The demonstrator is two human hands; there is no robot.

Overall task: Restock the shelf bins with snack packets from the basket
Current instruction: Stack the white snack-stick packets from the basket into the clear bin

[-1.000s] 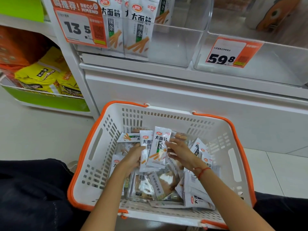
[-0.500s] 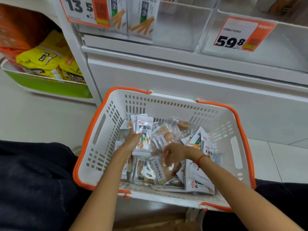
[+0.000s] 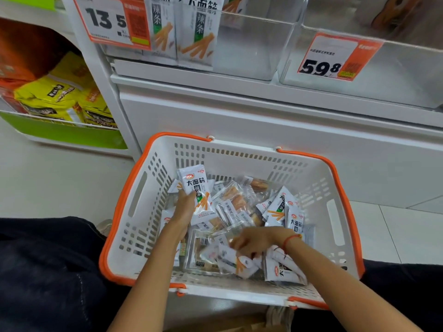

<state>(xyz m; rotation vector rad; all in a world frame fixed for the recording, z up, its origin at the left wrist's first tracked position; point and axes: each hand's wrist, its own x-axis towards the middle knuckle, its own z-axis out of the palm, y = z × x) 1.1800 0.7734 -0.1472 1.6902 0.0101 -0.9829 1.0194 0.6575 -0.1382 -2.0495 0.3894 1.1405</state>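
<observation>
A white basket with an orange rim (image 3: pixel 334 213) stands on the floor and holds several snack packets. My left hand (image 3: pixel 185 208) grips a small stack of white packets (image 3: pixel 197 191) upright at the basket's left. My right hand (image 3: pixel 253 244) reaches down into the pile near the front and its curled fingers pinch another white packet (image 3: pixel 236 261). Clear packets with orange pastry (image 3: pixel 233 200) lie in the middle. Above, a clear shelf bin (image 3: pixel 249 49) holds the same white packets (image 3: pixel 196 34) at its left end.
A second clear bin (image 3: pixel 395 73) with a 59.8 price tag (image 3: pixel 335 57) sits to the right. A 13.5 tag (image 3: pixel 112 20) hangs on the left bin. Yellow bags (image 3: pixel 51 99) fill a green shelf at left. My dark-trousered knees flank the basket.
My right hand has moved from the held stack down to the front of the pile and taken hold of a packet. My left hand keeps its stack. The view has tilted down.
</observation>
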